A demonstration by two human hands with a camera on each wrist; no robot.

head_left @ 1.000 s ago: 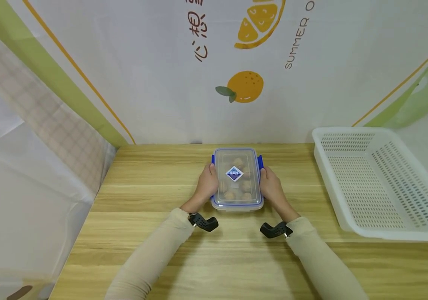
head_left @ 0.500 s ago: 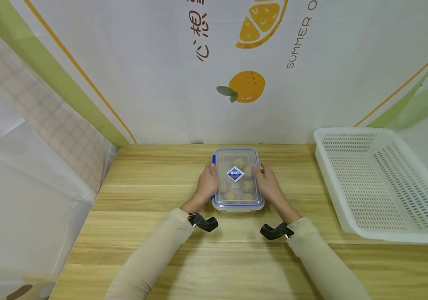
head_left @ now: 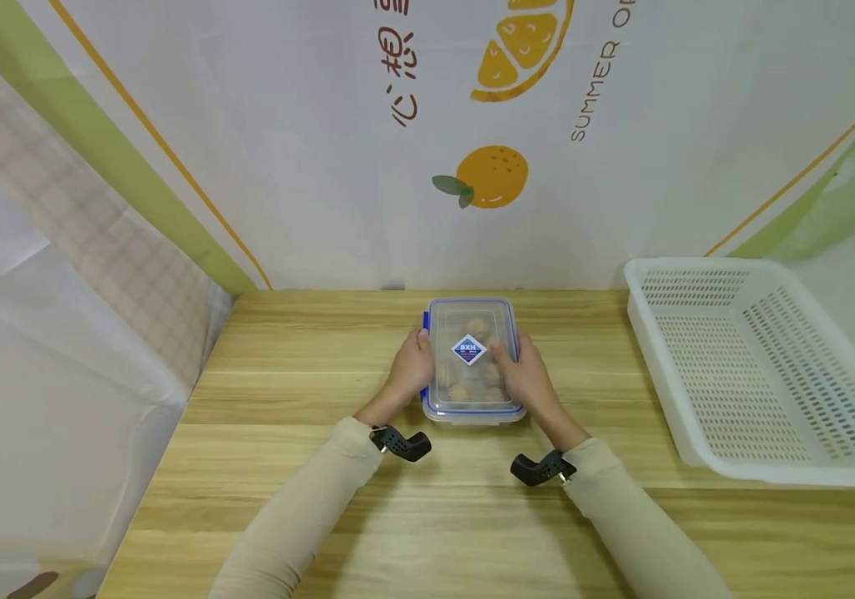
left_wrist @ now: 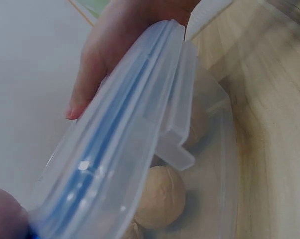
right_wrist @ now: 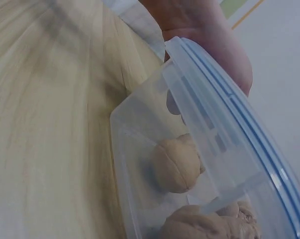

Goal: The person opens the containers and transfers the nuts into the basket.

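Observation:
A clear plastic food container point(head_left: 453, 320) with a blue-edged lid and a diamond sticker point(head_left: 469, 349) lies flat on the wooden table. Several walnuts point(right_wrist: 177, 164) show through its walls. My left hand point(head_left: 412, 364) grips its left side, thumb near the lid's edge, beside a blue latch point(head_left: 425, 321). On the other side, my right hand point(head_left: 528, 376) holds the container with its thumb laid over the lid. The left wrist view catches the right hand point(left_wrist: 120, 40) at the far side of the lid. Fingers under the rim are mostly hidden.
A white perforated plastic basket point(head_left: 734, 383) stands on the right of the table point(head_left: 457, 516). Behind the table hangs a white cloth point(head_left: 308, 166) printed with oranges, and more cloth point(head_left: 38, 374) covers the left side.
My right thumb has moved from the container's right edge onto the lid. The blue latch that stuck out on that side no longer shows. The left hand stays in place.

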